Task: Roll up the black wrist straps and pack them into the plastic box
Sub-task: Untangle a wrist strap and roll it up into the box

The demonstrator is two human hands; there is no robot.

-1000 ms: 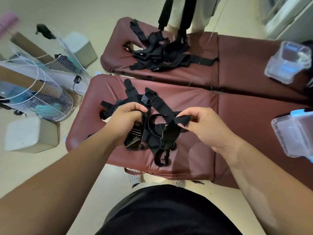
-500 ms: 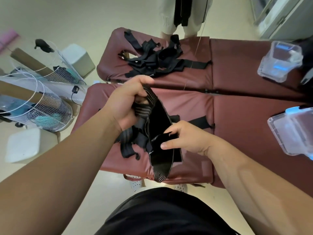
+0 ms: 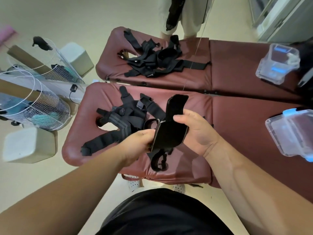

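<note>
Left hand [image 3: 135, 146]: fingers curled, pinching the left edge of a wide black fabric wrist strap [image 3: 169, 134]. Right hand [image 3: 194, 133]: wrapped round the strap's right side, thumb on the front face. Both hands grasp the same strap, held up over the near edge of the near maroon padded bench [image 3: 186, 170] and not resting on it. The strap is only partly rolled. Its free tail [image 3: 176, 102] sticks up past the right hand, and a thin black loop [image 3: 158, 161] hangs below.

A loose pile of black straps [image 3: 125, 119] lies just behind the hands, toward the bench's left end by the face hole. The clear plastic box with blue latches [image 3: 291, 133] sits at the right end of the same bench, well apart from the hands. Can't tell if its lid is open.

The far maroon bench [image 3: 237, 68] carries a second strap pile [image 3: 155, 63] and another clear box [image 3: 277, 63]. A person's legs [image 3: 191, 19] stand beyond it. White wire baskets [image 3: 42, 109] are on the floor to the left.

Risks, as judged:
- The roll looks slack, so the stiff tail may spring it open if either hand eases its grip.
- The dangling loop could snag the pile behind it, or get wound in crooked.
- The reach to the box is long, so a one-handed carry could let the roll unwind.
</note>
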